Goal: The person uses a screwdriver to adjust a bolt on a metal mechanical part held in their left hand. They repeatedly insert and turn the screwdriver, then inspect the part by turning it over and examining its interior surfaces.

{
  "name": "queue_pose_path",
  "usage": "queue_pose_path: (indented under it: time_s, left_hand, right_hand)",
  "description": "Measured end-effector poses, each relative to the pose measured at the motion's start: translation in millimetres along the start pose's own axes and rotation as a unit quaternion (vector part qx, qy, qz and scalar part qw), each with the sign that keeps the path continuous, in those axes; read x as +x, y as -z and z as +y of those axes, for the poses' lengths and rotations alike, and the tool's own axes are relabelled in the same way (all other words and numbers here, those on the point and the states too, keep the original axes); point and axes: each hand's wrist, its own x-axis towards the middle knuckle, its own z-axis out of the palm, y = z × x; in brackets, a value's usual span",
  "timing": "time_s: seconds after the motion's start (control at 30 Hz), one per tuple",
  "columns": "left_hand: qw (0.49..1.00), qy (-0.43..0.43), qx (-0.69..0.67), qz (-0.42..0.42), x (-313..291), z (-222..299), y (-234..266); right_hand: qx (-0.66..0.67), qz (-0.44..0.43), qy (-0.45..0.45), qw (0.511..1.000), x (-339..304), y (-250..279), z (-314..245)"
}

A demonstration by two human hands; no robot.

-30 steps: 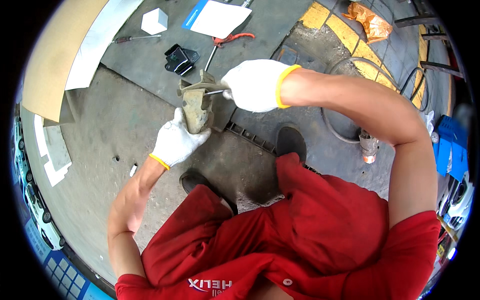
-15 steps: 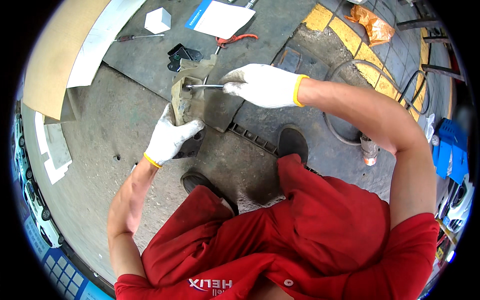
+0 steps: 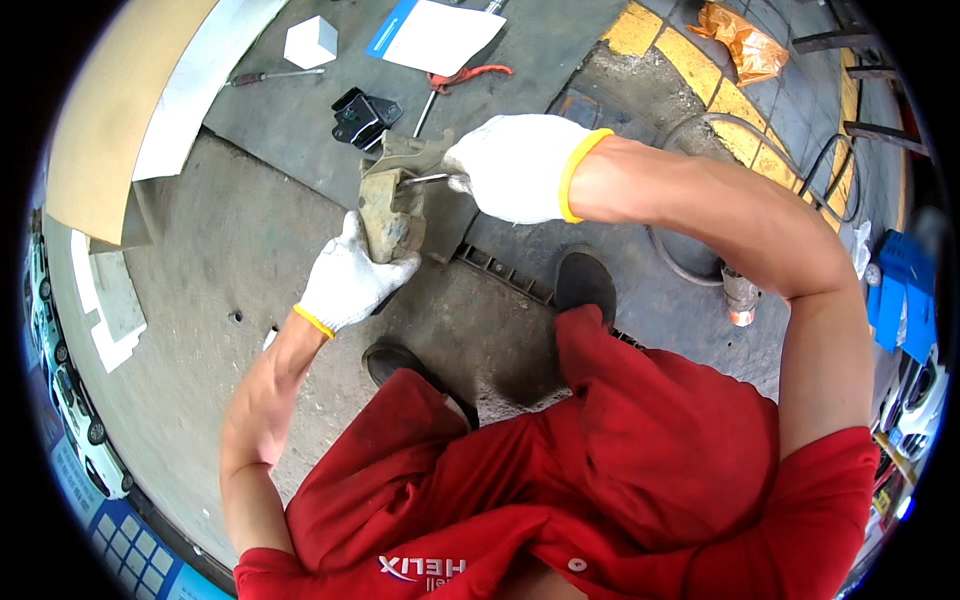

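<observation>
My left hand [image 3: 350, 275], in a white glove with a yellow cuff, grips the lower end of a grimy, cast-metal brake caliper [image 3: 377, 212] above the floor. My right hand [image 3: 520, 168], gloved alike, is closed on a thin metal rod-shaped tool like a screwdriver [image 3: 428, 179]. The tool's tip meets the caliper's recessed side; its handle is hidden in the glove. Just beyond the caliper lie black metal bracket pieces [image 3: 365, 115]. A red-handled tool with a thin metal shaft [image 3: 468, 77] rests behind them.
On the dark mat [image 3: 290, 130] lie a white box [image 3: 311, 42], a screwdriver [image 3: 275, 76] and a blue-and-white sheet [image 3: 440, 32]. An orange plastic bag [image 3: 745, 45], a hose [image 3: 690, 125] and a cylindrical metal tool [image 3: 740, 296] are at the right. A slotted strip [image 3: 505, 275] crosses the floor near my shoes.
The caliper has turned and shifted slightly right with my left hand. My right hand has moved right a little, and the tool now sits at a slant against the caliper.
</observation>
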Motion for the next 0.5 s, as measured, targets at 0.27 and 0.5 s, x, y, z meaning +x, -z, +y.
queue_pose_path:
  time_s: [0.27,0.5]
  left_hand:
    - [0.996,0.036,0.075,-0.043,4,12,0]
    - [0.955,0.002,-0.297,-0.005,8,-17,4]
  right_hand:
    - [-0.073,-0.054,-0.009,0.996,14,8,-10]
    - [0.104,-0.003,0.027,0.994,8,-12,11]
